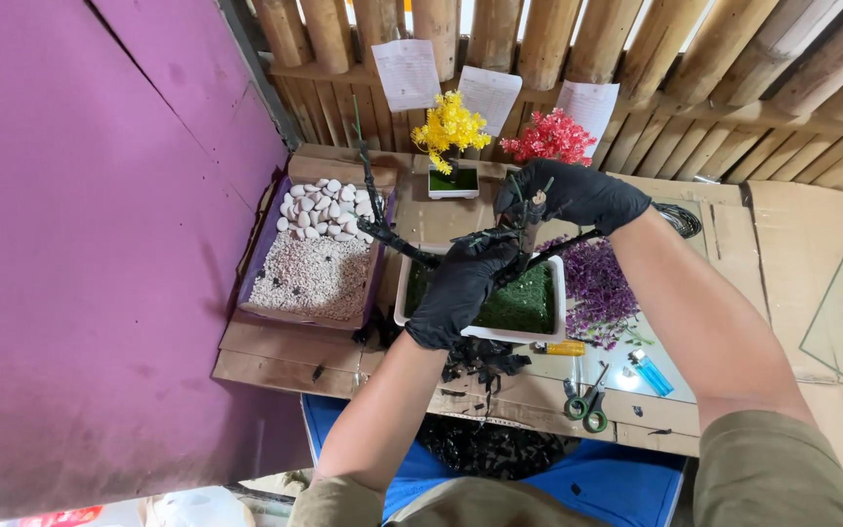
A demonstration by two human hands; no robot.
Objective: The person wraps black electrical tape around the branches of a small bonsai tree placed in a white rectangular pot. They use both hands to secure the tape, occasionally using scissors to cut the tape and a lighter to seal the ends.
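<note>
Both of my hands wear black gloves. My left hand (461, 288) grips the base of a dark, bare artificial tree (382, 229) over a white rectangular pot (559, 293) lined with green moss. My right hand (568, 193) closes on the top of the same trunk, just above the pot. A thin branch of the tree reaches up and left over the box of stones. Loose purple flower sprigs (599, 283) lie right of the pot.
A cardboard box (312, 263) holds white pebbles and fine gravel at left. Small yellow (452, 127) and red (548, 139) flower trees stand at the back. Scissors (587, 402), a blue lighter (652, 372), a yellow tool (566, 347) and black scraps (480, 361) lie near me.
</note>
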